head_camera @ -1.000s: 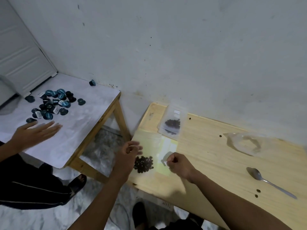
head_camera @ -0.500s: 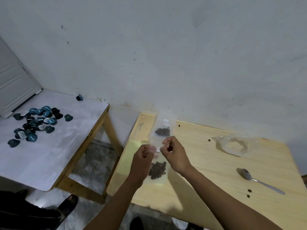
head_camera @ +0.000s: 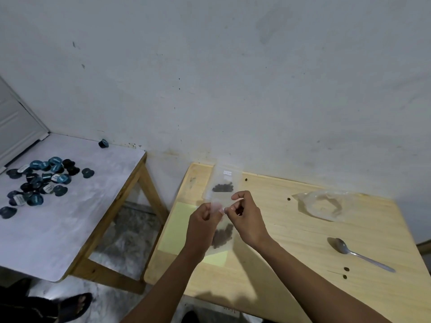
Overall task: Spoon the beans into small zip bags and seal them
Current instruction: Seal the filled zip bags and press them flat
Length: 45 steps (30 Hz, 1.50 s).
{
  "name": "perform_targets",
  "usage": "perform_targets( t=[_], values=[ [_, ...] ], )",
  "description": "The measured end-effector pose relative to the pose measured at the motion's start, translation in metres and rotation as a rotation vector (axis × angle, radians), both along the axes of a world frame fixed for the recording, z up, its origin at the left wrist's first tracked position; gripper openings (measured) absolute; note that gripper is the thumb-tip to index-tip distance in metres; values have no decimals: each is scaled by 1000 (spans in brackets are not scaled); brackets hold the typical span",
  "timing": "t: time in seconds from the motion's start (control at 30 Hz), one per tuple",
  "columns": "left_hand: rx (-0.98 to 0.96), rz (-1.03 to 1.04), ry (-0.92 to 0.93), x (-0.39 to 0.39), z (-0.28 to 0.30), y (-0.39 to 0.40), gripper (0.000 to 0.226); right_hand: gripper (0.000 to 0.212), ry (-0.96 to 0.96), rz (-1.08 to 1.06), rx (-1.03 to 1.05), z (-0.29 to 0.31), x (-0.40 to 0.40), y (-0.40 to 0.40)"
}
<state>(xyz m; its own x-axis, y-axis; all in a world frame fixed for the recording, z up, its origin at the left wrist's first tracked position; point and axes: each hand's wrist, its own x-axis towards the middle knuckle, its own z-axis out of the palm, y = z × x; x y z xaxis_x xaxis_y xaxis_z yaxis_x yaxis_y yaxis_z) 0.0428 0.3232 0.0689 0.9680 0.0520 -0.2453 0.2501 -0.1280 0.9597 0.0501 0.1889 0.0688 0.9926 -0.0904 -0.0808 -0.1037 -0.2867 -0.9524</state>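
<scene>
Fingertips of the left hand (head_camera: pixel 202 221) and the right hand (head_camera: pixel 247 219) are pinched together on the top edge of a small zip bag (head_camera: pixel 221 238), which hangs above the wooden table (head_camera: pixel 291 252) with dark beans (head_camera: pixel 222 236) at its bottom. Another bag with beans (head_camera: pixel 222 185) lies behind the hands, and a spoon (head_camera: pixel 360 254) rests well apart on the right.

Blue and black capsules (head_camera: pixel 39 181) lay clustered on a white-topped side table (head_camera: pixel 77 217). One capsule (head_camera: pixel 103 143) sat apart near the wall (head_camera: pixel 210 78).
</scene>
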Motion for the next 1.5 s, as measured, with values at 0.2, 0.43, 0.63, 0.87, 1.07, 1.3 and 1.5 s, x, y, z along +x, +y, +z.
perform_targets(
  t=[0.2,0.43,0.63,0.87,1.07,1.3,1.5],
  values=[
    [95,71,-18,8,-1,-4,7,68,178,-131,73,-5,-2,-2],
    [62,-54,7,16,-6,4,9,21,469,-106,399,-7,2,-12],
    [68,-5,59,30,-15,3,5,7,489,-66,396,-14,10,-19],
    [-39,140,82,78,-23,-6,31,20,532,3,316,-33,21,-37],
    [307,-143,106,110,-44,-12,38,31,512,-235,380,-45,55,-45],
    [594,-210,-7,151,-69,-15,48,37,418,-255,41,-64,107,-28],
    [806,-414,24,167,-91,-10,63,53,429,-76,-101,-63,123,-26]
  ],
)
